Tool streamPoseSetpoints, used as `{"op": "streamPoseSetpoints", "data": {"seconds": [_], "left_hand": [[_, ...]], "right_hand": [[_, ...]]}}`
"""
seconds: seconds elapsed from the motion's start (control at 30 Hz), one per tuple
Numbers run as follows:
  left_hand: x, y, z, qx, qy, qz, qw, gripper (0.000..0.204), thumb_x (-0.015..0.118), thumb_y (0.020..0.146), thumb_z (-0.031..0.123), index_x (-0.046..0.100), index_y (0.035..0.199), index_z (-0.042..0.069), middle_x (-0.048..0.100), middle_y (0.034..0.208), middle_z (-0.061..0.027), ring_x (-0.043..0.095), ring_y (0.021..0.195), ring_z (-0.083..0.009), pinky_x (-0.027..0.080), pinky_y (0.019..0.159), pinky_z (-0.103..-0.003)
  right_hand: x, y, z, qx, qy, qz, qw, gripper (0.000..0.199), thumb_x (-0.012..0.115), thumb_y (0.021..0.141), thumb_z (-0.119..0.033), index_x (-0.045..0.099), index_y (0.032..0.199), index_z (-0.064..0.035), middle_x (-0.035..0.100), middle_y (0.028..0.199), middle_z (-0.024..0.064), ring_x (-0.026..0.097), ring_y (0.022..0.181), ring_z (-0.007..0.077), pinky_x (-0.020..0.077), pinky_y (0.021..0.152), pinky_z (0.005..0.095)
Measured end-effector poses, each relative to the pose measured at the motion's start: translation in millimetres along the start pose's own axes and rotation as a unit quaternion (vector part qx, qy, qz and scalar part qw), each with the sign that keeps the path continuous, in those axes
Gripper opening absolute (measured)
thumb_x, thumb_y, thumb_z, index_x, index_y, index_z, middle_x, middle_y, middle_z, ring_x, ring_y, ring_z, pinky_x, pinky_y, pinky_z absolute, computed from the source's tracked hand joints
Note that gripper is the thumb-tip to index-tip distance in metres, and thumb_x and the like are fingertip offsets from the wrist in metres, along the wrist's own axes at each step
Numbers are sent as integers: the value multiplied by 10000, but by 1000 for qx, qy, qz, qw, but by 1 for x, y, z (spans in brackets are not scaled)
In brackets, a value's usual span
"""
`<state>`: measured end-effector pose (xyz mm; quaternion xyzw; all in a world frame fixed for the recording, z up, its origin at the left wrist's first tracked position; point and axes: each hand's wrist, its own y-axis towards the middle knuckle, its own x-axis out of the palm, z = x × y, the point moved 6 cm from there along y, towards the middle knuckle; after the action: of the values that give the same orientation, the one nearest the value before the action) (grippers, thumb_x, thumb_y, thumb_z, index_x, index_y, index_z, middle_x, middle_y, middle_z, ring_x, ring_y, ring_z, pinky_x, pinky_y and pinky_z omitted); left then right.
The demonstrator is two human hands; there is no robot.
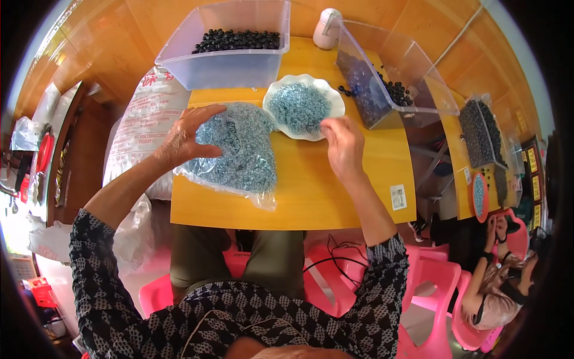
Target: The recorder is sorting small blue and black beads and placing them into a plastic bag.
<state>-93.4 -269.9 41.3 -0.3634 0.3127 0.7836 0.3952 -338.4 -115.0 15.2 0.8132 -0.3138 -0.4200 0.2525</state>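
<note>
A clear plastic bag (242,161) full of tiny blue-grey metallic pieces, too small to name, lies on the yellow table. Over its left side is my left hand (185,140), thumb and fingers spread apart, touching or just above the plastic. Beyond the bag sits a white scalloped plate (339,106) heaped with the same blue-grey pieces (299,107). At the plate's near right rim is my right hand (345,146), its fingers curled into a pinch. What those fingertips hold, if anything, cannot be made out.
A translucent bin (230,72) of black round pieces stands at the back left. Another clear bin (373,99) with black pieces is at the right, near a white jug (327,29). A large white sack (143,125) leans left. Another person (502,275) sits at a table further right.
</note>
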Motion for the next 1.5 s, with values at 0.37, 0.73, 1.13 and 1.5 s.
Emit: {"op": "streamPoseSetpoints", "data": {"seconds": [0.37,0.73,1.13,1.5], "left_hand": [[9,-21,4,83,9,75,994,588,717,642,258,536,1159,45,497,1264,-143,429,1201,-313,298,984,-450],[16,-34,-4,89,-37,115,989,477,698,677,189,567,1116,56,495,1288,-107,408,1241,-283,282,989,-468],[18,-37,-7,100,-72,149,981,462,711,650,162,591,1078,37,522,1256,-110,420,1230,-282,288,982,-449],[19,-40,-3,105,-63,153,981,432,694,685,221,595,1055,20,528,1245,-119,425,1228,-287,286,983,-452]], "right_hand": [[93,77,-39,-130,-36,-48,990,124,583,675,13,647,773,-27,613,749,115,572,717,297,456,638,369],[207,111,-30,-106,-255,-275,921,102,552,691,-46,651,685,-70,612,661,171,616,657,342,479,588,431],[221,103,-25,-122,-287,-329,891,128,538,727,-56,656,676,-56,627,707,177,637,706,326,493,600,427],[204,102,-29,-102,-203,-272,935,27,563,613,-2,577,601,-22,583,649,197,588,650,378,460,583,443]]}}
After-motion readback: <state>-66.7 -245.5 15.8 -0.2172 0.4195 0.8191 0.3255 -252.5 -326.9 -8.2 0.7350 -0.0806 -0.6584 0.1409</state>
